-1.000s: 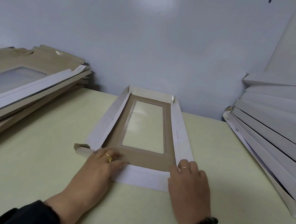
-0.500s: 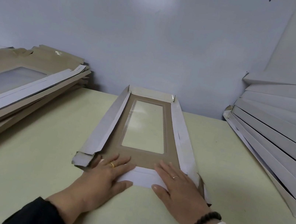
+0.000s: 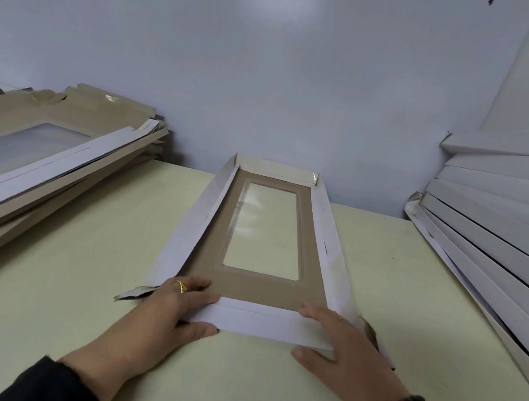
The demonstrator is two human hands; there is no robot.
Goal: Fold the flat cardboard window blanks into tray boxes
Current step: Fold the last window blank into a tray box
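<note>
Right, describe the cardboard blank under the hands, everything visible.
The cardboard blank lies lengthwise on the pale table, its far end by the wall. It looks like brown card with a clear film window, white on the flaps. Both long side flaps and the far flap are partly raised. The left hand and right hand hold the near flap at its ends, thumbs outside, fingers over its fold.
</note>
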